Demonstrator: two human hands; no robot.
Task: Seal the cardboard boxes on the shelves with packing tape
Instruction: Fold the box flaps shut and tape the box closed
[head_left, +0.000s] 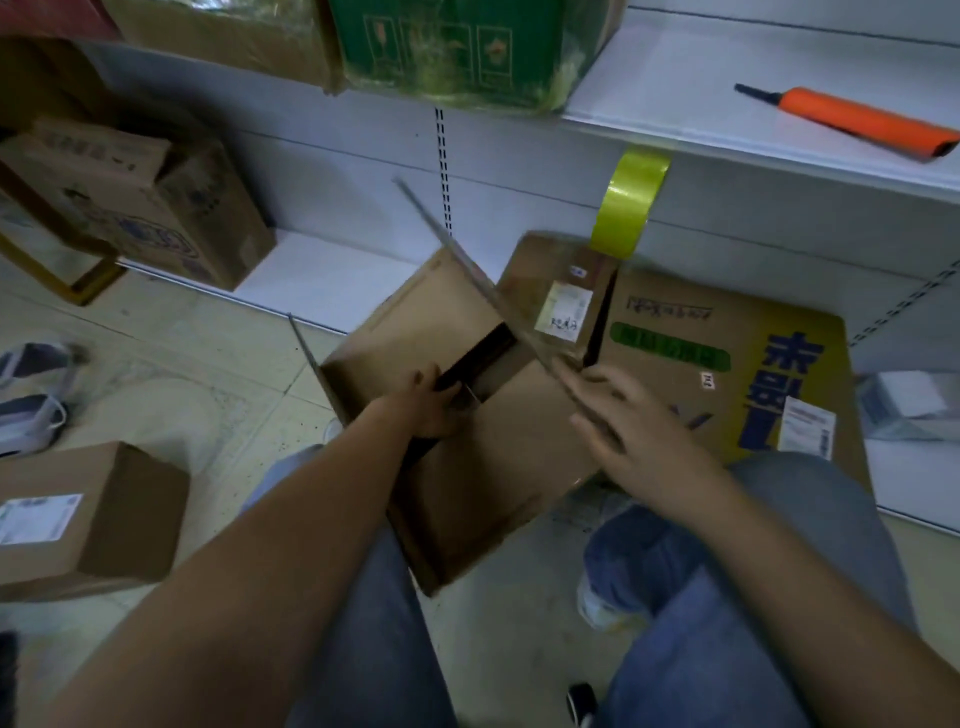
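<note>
An open brown cardboard box (467, 467) sits tilted between my knees on the floor, its flaps standing up. My left hand (426, 405) grips the inner flap at the box's opening, fingers curled over its edge. My right hand (623, 421) lies with straight fingers against the long raised flap (483, 280) on the right side. A strip of yellow-green packing tape (623, 208) hangs from the edge of the white shelf (727, 140) above the box. The image is motion-blurred around the hands.
An orange-handled cutter (857, 122) lies on the white shelf. A large printed box (727, 364) stands behind the open one. More boxes sit at left (145, 208), lower left (88, 519) and on the upper shelf (457, 47). Someone's shoes (31, 395) are at far left.
</note>
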